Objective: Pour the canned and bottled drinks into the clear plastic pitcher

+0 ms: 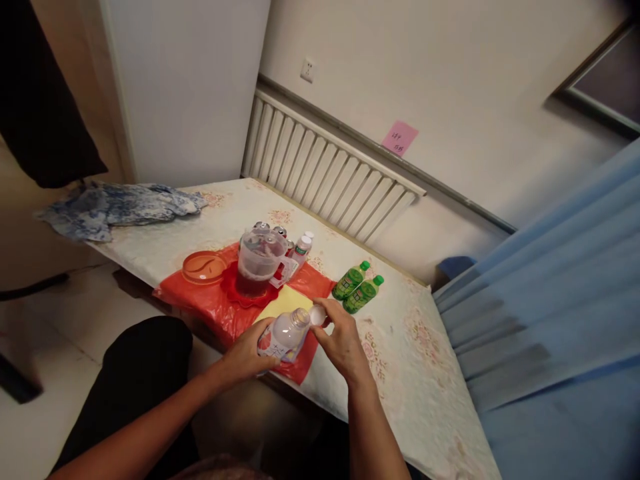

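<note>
My left hand [250, 350] is wrapped round a clear, labelled plastic bottle [284, 333], tilted to the right with its mouth uncovered. Beside that mouth, my right hand [341, 337] pinches a white cap [317, 315], held apart from the bottle. Behind them a clear plastic pitcher [257, 257] with dark reddish liquid at its bottom stands on a red scalloped tray [233, 293]. A yellow sheet [285, 302] lies partly under my hands, on red plastic [190, 291].
An orange lid [204, 267] lies left of the pitcher. Several cans and white-capped bottles [302, 248] stand behind it. Two green bottles [363, 293] are to the right. Blue-and-white cloth [125, 205] lies at the table's left end; a radiator [325, 170] runs behind.
</note>
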A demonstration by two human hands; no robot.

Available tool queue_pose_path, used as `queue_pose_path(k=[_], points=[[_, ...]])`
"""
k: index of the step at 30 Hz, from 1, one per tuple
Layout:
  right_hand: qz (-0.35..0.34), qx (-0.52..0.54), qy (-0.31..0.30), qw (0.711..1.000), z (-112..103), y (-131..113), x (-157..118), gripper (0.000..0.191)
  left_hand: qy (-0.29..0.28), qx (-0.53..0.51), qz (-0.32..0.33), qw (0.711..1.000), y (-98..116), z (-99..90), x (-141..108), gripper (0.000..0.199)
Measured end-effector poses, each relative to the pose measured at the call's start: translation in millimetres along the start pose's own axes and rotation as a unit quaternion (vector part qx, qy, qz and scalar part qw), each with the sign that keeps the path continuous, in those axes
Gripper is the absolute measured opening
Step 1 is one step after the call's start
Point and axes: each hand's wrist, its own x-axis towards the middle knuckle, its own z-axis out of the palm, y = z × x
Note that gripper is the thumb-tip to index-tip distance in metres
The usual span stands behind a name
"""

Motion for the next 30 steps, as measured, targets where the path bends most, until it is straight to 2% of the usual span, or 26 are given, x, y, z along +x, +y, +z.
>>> queue_pose_path(k=[6, 10, 14, 23, 27, 30], points=[[0.043, 0.032, 0.003, 0.999, -8, 2, -2, 0.031, -0.002, 0.033, -0.002, 0.999, 7, 4.1, 0, 0.074], [0.028, 0.052, -0.047, 0.997, -12, -2, -3, 0.022, -0.009, 0.047, 0.002, 0.999, 8, 6.2, 1, 0.07], [-0.004, 0.048, -0.07, 0.996, -14, -3, -5, 0.025, -0.008, 0.062, 0.005, 0.998, 8, 8.0, 1, 0.072], [-0.016, 0.02, -0.084, 0.996, -10, -5, -7, 0.029, -0.007, 0.063, -0.008, 0.998, 8, 11.1, 0, 0.074], [-0.003, 0.044, -0.07, 0.997, -12, -4, -7, 0.029, -0.015, 0.044, -0.011, 0.999, 8, 11.0, 1, 0.075], [0.035, 0.087, -0.027, 0.995, -13, 4, -10, 0.046, -0.021, 0.011, -0.006, 1.0, 13, 9.7, 4, 0.073]])
